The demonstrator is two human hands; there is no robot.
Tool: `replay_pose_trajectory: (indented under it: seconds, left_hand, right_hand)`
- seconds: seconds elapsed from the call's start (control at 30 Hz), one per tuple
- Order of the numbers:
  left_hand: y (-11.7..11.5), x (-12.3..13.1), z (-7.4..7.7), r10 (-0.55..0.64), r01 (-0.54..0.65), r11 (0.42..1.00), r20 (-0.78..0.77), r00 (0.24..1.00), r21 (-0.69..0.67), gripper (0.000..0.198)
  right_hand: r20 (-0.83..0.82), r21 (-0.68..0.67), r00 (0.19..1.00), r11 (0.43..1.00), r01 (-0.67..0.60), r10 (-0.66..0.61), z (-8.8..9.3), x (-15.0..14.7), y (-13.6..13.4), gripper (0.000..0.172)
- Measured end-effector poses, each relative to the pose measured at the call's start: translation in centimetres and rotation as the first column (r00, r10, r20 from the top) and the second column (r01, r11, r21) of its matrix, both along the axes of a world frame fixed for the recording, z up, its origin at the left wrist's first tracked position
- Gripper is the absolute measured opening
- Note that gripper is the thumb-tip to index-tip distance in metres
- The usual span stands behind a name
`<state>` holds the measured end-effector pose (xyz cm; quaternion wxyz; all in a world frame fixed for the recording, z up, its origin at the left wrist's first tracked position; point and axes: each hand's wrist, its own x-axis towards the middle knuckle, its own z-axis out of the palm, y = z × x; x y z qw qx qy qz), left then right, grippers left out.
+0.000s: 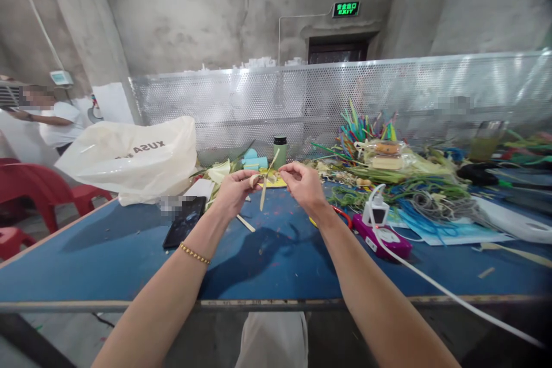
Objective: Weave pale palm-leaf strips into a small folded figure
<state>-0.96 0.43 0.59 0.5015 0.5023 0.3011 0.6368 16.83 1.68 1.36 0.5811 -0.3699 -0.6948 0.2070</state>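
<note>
Above the blue table, my left hand (pixel 236 191) is closed, thumb and fingers pinching a small bundle of pale dried leaf strips. One long leaf strip (pixel 263 195) sticks up and down out of that bundle, between the two hands. My right hand (pixel 305 185) is level with it on the right, fingertips pinched together close to the strips. What lies between those fingertips is too small to tell. Behind the hands is a yellow item (pixel 276 181), partly covered by them. Under my left hand a loose pale strip (pixel 245 223) lies on the table.
A white plastic bag (pixel 142 155) and a black tablet (pixel 184 222) are at the left. A green bottle (pixel 280 152) stands at the back. To the right are a purple power strip (pixel 383 240) with a white cable, tangled cords (pixel 440 207) and heaped leaf strips (pixel 388 172).
</note>
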Motion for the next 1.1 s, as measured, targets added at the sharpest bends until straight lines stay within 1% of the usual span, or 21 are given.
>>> replay_pose_trajectory:
  seconds: [0.07, 0.13, 0.23, 0.3, 0.37, 0.47, 0.53, 0.6, 0.67, 0.73, 0.77, 0.8, 0.87, 0.93, 1.0, 1.1]
  left_hand:
    - [-0.1, 0.0, 0.1, -0.064, 0.069, 0.994, 0.066, 0.996, -0.087, 0.019]
    - [-0.3, 0.2, 0.1, -0.101, 0.112, 0.986, 0.09, 0.991, -0.124, 0.017]
    - [-0.5, 0.5, -0.1, -0.135, 0.14, 0.986, 0.067, 0.989, -0.087, 0.016]
    - [-0.6, 0.7, -0.1, -0.137, 0.136, 0.99, -0.003, 0.991, -0.043, 0.017]
    - [-0.8, 0.8, -0.1, -0.076, 0.079, 0.997, -0.131, 0.988, 0.016, 0.018]
    - [-1.0, 1.0, 0.2, 0.07, -0.027, 0.99, -0.312, 0.948, 0.14, 0.018]
    - [-1.0, 1.1, 0.3, 0.119, -0.045, 0.977, -0.362, 0.925, 0.207, 0.018]
    - [-0.9, 1.0, 0.2, 0.128, -0.036, 0.969, -0.368, 0.921, 0.246, 0.019]
    - [-0.7, 0.8, 0.1, 0.112, -0.028, 0.971, -0.349, 0.93, 0.237, 0.019]
    - [-0.4, 0.6, -0.2, 0.093, -0.03, 0.979, -0.307, 0.947, 0.203, 0.02]
    - [-0.4, 0.5, -0.2, 0.081, -0.028, 0.982, -0.282, 0.956, 0.185, 0.02]
    - [-0.3, 0.5, -0.3, 0.058, -0.015, 0.986, -0.254, 0.965, 0.169, 0.021]
    - [-0.4, 0.6, -0.3, -0.02, 0.045, 0.99, -0.186, 0.982, 0.133, 0.023]
    - [-0.7, 0.8, -0.2, -0.105, 0.117, 0.987, -0.107, 0.989, 0.107, 0.026]
    - [-1.0, 1.1, -0.1, -0.14, 0.144, 0.985, -0.041, 0.989, 0.092, 0.028]
    - [-1.2, 1.5, -0.1, -0.145, 0.143, 0.988, 0.038, 0.989, 0.054, 0.029]
  right_hand:
    - [0.009, 0.012, 1.0, 1.0, -0.029, 0.028, 0.0, -0.1, -0.2, 0.02]
    - [0.017, -0.011, 0.994, 0.994, -0.109, 0.109, 0.1, -0.3, -0.5, 0.024]
    - [0.07, -0.035, 0.975, 0.978, -0.207, 0.209, 0.0, -0.5, -0.8, 0.029]
    - [0.096, -0.046, 0.968, 0.972, -0.229, 0.232, 0.0, -0.5, -0.8, 0.025]
    - [0.096, -0.056, 0.966, 0.97, -0.236, 0.241, -0.1, -0.5, -0.7, 0.021]
    - [0.132, -0.021, 0.965, 0.974, -0.226, 0.227, -0.2, -0.5, -0.5, 0.02]
    - [0.179, 0.041, 0.969, 0.983, -0.181, 0.171, -0.3, -0.6, -0.4, 0.021]
    - [0.2, 0.084, 0.973, 0.987, -0.134, 0.115, -0.4, -0.7, -0.3, 0.025]
    - [0.174, 0.072, 0.981, 0.993, -0.095, 0.081, -0.4, -0.8, -0.4, 0.028]
    - [0.115, 0.009, 0.991, 0.998, -0.065, 0.064, -0.3, -0.8, -0.5, 0.03]
    - [0.089, -0.038, 0.993, 0.997, -0.071, 0.074, -0.3, -0.8, -0.6, 0.028]
    - [0.069, -0.084, 0.992, 0.992, -0.096, 0.102, -0.2, -0.8, -0.7, 0.026]
    - [0.037, -0.153, 0.98, 0.97, -0.189, 0.196, -0.1, -0.7, -0.9, 0.021]
    - [0.002, -0.177, 0.961, 0.945, -0.274, 0.278, 0.0, -0.6, -1.0, 0.022]
    - [-0.025, -0.174, 0.952, 0.936, -0.305, 0.306, 0.0, -0.5, -1.0, 0.022]
    - [-0.003, -0.167, 0.956, 0.942, -0.29, 0.294, -0.2, -0.5, -0.7, 0.021]
